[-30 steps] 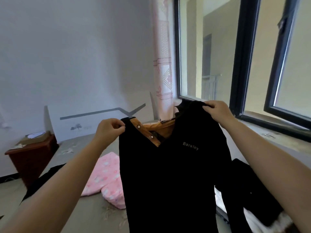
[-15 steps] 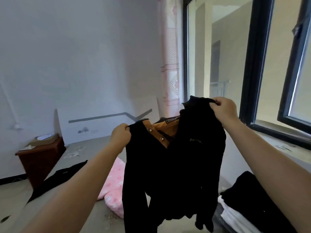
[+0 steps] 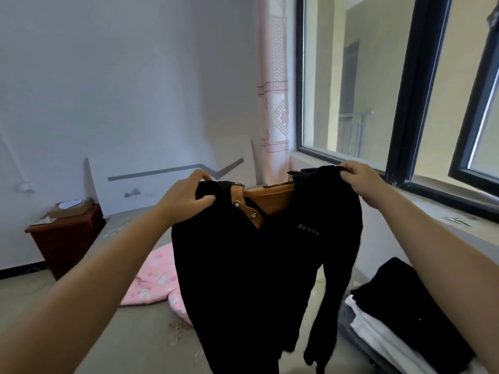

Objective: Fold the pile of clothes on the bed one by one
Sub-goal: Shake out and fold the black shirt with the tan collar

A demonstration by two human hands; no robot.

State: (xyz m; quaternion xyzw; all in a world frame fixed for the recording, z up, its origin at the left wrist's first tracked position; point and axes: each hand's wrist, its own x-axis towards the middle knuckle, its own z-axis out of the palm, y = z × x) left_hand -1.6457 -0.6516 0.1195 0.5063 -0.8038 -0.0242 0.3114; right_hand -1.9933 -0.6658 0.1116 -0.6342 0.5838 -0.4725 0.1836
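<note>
A black sweater (image 3: 251, 268) with an orange-brown button collar and small chest lettering hangs in the air above the bed (image 3: 129, 338). My left hand (image 3: 186, 197) grips its left shoulder, and my right hand (image 3: 359, 178) grips its right shoulder. The body hangs straight down, a sleeve dangling at the lower right. Behind it a pink patterned garment (image 3: 156, 279) lies crumpled on the bed. At the right edge sits a stack of black and white clothes (image 3: 399, 314).
A dark wooden nightstand (image 3: 64, 236) with a cardboard box on top stands at the left. The white headboard (image 3: 167, 182) leans on the far wall. A window (image 3: 405, 90) with a dark frame and a pink curtain (image 3: 272, 90) fill the right side.
The sweater was bunched half a second ago; now it hangs spread out between my hands. My left hand has shifted its grip on the left shoulder.
</note>
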